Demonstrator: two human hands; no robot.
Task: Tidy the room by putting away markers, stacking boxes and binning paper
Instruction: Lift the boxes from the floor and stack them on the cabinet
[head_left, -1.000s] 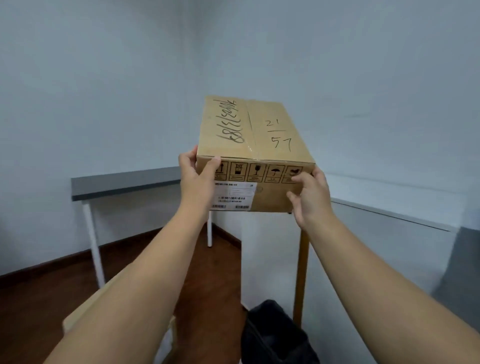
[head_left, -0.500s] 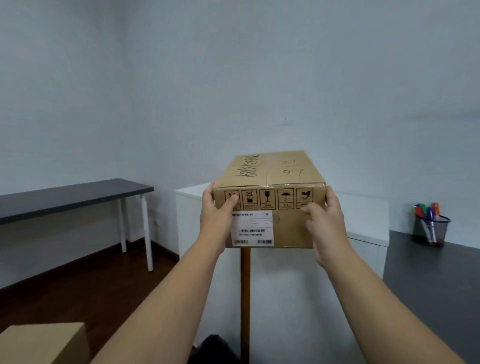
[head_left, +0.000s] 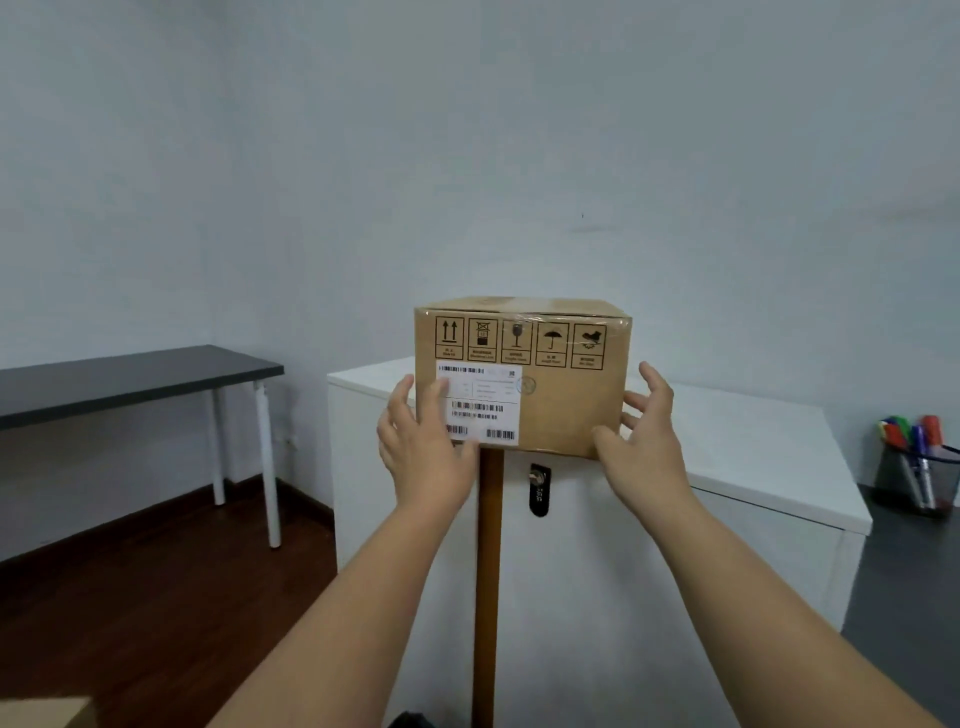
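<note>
The cardboard box (head_left: 522, 376) sits upright, arrows up, on top of a narrow wooden post (head_left: 489, 587), and both hands are at its near face. The left hand (head_left: 423, 441) lies at the box's lower left corner, fingers (head_left: 402, 397) straight and loose, thumb across the white shipping label (head_left: 479, 402); whether the palm presses the cardboard I cannot tell. The right hand (head_left: 644, 441) is spread at the box's lower right corner, fingers apart and gripping nothing, the thumb near the bottom edge. Directly behind the box stands a white cabinet (head_left: 737, 447), with a dark lock (head_left: 539, 489) just below the box, beside the post. Well to the right of the box, a mesh cup (head_left: 917, 480) holds coloured markers (head_left: 906, 434) on a dark worktop (head_left: 914, 582). Far to the left of the box stands a dark table (head_left: 130, 379) on white legs. Down at the lower left, well below the box, peeks the corner of a second carton (head_left: 47, 713).
</note>
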